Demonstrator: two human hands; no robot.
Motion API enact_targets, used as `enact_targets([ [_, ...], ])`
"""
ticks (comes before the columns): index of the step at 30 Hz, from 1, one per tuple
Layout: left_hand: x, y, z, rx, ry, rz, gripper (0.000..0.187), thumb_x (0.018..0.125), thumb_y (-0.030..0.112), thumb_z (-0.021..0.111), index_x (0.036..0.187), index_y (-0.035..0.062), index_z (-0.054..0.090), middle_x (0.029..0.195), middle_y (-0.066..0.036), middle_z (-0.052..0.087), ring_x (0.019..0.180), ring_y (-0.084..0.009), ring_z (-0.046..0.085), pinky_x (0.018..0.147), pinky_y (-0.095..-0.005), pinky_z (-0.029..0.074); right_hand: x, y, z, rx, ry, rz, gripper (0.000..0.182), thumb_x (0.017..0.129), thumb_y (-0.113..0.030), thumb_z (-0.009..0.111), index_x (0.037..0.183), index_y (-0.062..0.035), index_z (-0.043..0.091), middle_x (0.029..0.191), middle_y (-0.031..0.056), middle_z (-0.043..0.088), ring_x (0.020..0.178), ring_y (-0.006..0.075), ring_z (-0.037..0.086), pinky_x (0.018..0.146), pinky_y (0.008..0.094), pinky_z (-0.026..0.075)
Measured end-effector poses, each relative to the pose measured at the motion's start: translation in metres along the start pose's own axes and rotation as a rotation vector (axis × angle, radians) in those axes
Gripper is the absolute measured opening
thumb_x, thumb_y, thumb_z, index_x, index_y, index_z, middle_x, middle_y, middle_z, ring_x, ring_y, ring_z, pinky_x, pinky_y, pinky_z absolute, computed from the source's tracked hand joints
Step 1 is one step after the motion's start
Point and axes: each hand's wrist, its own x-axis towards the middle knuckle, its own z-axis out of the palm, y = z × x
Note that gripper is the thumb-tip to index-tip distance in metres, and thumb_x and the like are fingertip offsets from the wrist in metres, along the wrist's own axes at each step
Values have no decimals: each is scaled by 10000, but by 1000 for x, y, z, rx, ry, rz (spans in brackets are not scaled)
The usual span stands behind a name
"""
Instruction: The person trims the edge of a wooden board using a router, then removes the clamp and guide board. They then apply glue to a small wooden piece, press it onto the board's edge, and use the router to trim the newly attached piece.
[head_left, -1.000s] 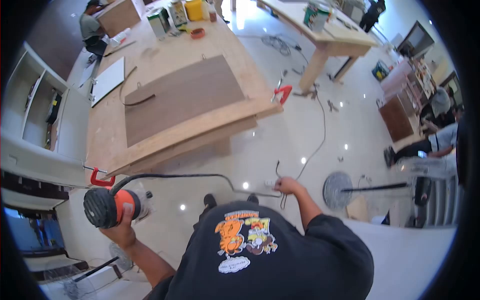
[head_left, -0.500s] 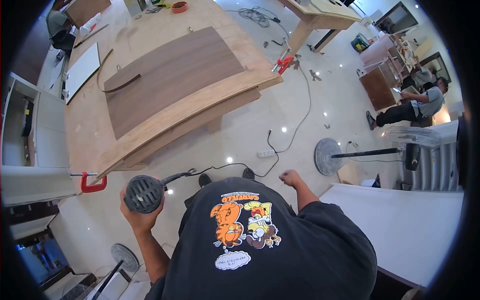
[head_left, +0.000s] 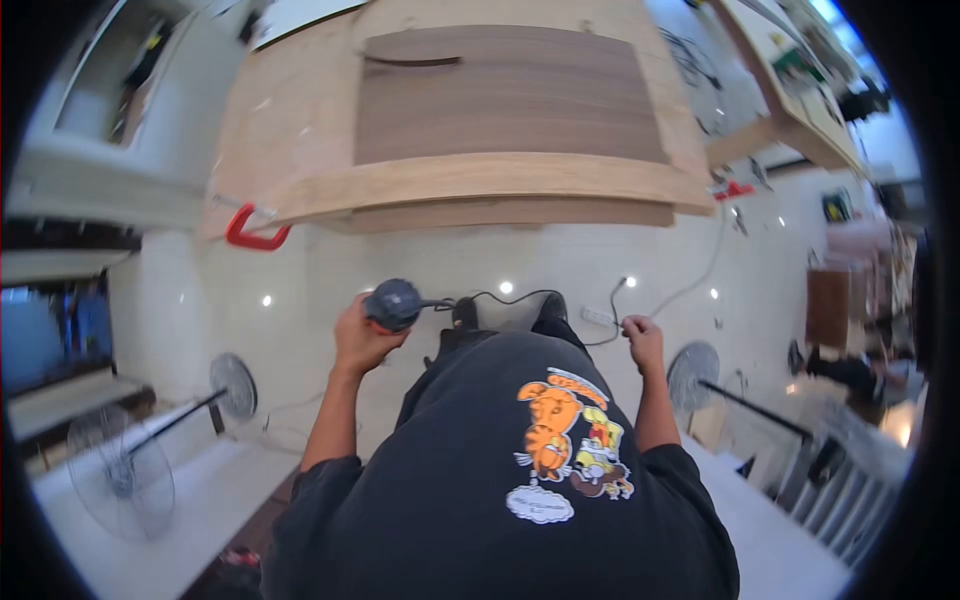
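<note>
My left hand [head_left: 362, 338] is wrapped around a corded power tool [head_left: 394, 304] with a round, dark vented cap and some red below it. Its working end is hidden under the cap. The tool hangs in front of my body, apart from the workbench. On the other side, my right hand [head_left: 641, 330] is closed, its fingers curled together; whatever they may hold does not show. Close by lies a white power strip [head_left: 598, 316] on the floor. A black cord [head_left: 520, 294] runs from the tool past my feet.
Ahead stands a wooden workbench [head_left: 290, 130] bearing a brown wood-grain panel [head_left: 500, 100] and a thin dark strip [head_left: 412, 62]. Red clamps [head_left: 255, 230] grip its front corners. Pedestal fans [head_left: 235, 388] stand on both sides. A person [head_left: 850, 372] sits at the far right.
My view has swung so the bench now lies straight ahead. The tool has moved inward and away from my body, still in my left hand. My right hand is nearer the power strip.
</note>
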Motion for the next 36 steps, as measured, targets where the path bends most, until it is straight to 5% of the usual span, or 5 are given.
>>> enact_targets([
  [3, -8, 3, 10, 83, -6, -68, 631, 569, 297, 923, 1088, 62, 651, 962, -127, 723, 926, -335, 698, 824, -415, 562, 46, -33, -3, 61, -84, -125, 318, 947, -302, 701, 1104, -26, 712, 921, 65, 722, 814, 130, 660, 698, 284, 494],
  [9, -37, 27, 32, 52, 20, -319, 648, 571, 315, 920, 1106, 66, 650, 945, -129, 739, 901, -343, 713, 821, -429, 566, 132, -87, -24, 677, 31, 212, 560, 983, -376, 674, 1399, -42, 502, 1262, 116, 629, 1071, 186, 604, 870, 348, 484],
  [12, -58, 37, 47, 95, 59, -420, 670, 568, 344, 921, 1112, 66, 645, 939, -128, 740, 900, -339, 716, 819, -424, 565, 163, -97, -31, 803, 129, 292, 578, 999, -387, 650, 1429, -47, 467, 1279, 101, 613, 1072, 194, 584, 890, 361, 474],
  [22, -126, 59, 77, 111, 269, -777, 688, 599, 383, 905, 1118, 49, 602, 972, -150, 742, 931, -348, 718, 826, -429, 556, 186, -94, -37, 722, 19, 184, 365, 964, -225, 718, 1255, -55, 577, 1003, 22, 680, 799, 119, 636, 671, 245, 491],
  [36, -94, -1, 58, 32, 409, -818, 678, 591, 343, 922, 1109, 39, 606, 989, -154, 744, 932, -342, 724, 849, -426, 557, 196, -96, -56, 193, 53, 148, 530, 922, -355, 746, 1279, 2, 584, 1155, 125, 674, 938, 189, 616, 743, 344, 479],
])
